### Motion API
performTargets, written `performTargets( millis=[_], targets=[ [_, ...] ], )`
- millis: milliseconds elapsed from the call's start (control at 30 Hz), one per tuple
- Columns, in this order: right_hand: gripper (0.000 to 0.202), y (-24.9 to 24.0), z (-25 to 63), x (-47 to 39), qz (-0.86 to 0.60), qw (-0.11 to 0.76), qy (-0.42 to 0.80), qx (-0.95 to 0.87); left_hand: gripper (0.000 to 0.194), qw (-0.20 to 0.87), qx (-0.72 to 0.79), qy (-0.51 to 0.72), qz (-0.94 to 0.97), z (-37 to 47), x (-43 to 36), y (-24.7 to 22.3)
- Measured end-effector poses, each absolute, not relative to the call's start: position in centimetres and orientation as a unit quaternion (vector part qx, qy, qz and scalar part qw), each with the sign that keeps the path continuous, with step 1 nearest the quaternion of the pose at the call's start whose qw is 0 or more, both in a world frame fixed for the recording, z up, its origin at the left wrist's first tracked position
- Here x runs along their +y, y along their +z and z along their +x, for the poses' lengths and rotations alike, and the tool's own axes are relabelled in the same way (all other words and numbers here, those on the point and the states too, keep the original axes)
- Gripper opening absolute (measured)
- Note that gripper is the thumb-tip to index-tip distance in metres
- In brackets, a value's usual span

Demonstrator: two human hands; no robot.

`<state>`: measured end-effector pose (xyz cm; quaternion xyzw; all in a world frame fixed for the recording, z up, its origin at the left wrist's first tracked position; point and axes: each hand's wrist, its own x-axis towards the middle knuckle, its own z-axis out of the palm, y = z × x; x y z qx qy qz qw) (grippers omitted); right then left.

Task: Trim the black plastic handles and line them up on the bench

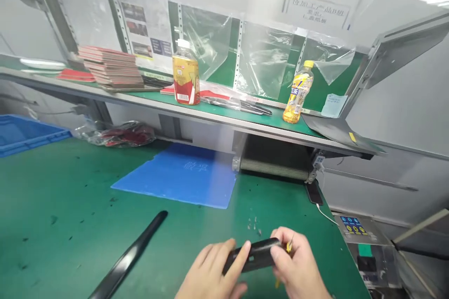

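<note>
Low in the view, a black plastic part (261,248) is held just above the green table. My left hand (215,271) wraps round its left end, the fingers lying across it. At the right end, the thumb and fingers of my right hand (298,261) pinch the part. A thin yellow tool (289,245) also sits in my right hand, mostly hidden by the fingers. A long glossy black strip (129,257) lies on the table to the left of my hands. Small dark scraps (254,225) lie beyond the part.
A blue sheet (185,175) lies on the green table (45,201), with a blue tray (31,135) at the far left. The shelf (217,119) above bears two bottles and stacked red-edged pieces (112,67). A phone (314,193) is charging near the right edge, beside a roller conveyor (275,168).
</note>
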<state>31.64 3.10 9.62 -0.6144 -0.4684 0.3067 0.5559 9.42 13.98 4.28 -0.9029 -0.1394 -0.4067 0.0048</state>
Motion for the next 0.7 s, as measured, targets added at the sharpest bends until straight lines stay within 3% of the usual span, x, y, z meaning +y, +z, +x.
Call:
performTargets(
  millis=[100,167,233,333,500,600,700],
  targets=[
    [0.045,9.3,29.6,1.4,-0.59,0.582,0.302,-0.47,0.058,-0.308,-0.153,-0.371,-0.863,11.0,11.9,5.1],
    [0.039,9.2,28.5,1.4,-0.594,0.555,0.277,-0.512,0.049,-0.594,-0.194,-0.364,-0.691,11.1,10.6,6.1],
    [0.033,8.7,27.0,1.8,-0.563,0.512,0.268,-0.591,0.052,-0.76,-0.203,-0.386,-0.482,10.7,9.7,6.8],
    [0.024,7.5,24.3,2.3,-0.495,0.494,0.236,-0.675,0.059,-0.82,-0.195,-0.39,-0.371,9.3,8.5,6.9],
    [0.023,7.1,21.3,3.0,-0.467,0.547,0.182,-0.67,0.067,-0.797,-0.222,-0.417,-0.376,6.3,5.8,6.2],
    [0.004,7.7,19.7,4.1,-0.458,0.549,0.212,-0.667,0.065,-0.789,-0.227,-0.412,-0.396,4.9,4.4,6.6],
    [0.014,8.4,18.3,5.0,-0.47,0.577,0.275,-0.609,0.054,-0.79,-0.224,-0.429,-0.377,3.7,3.7,7.3]
  ],
)
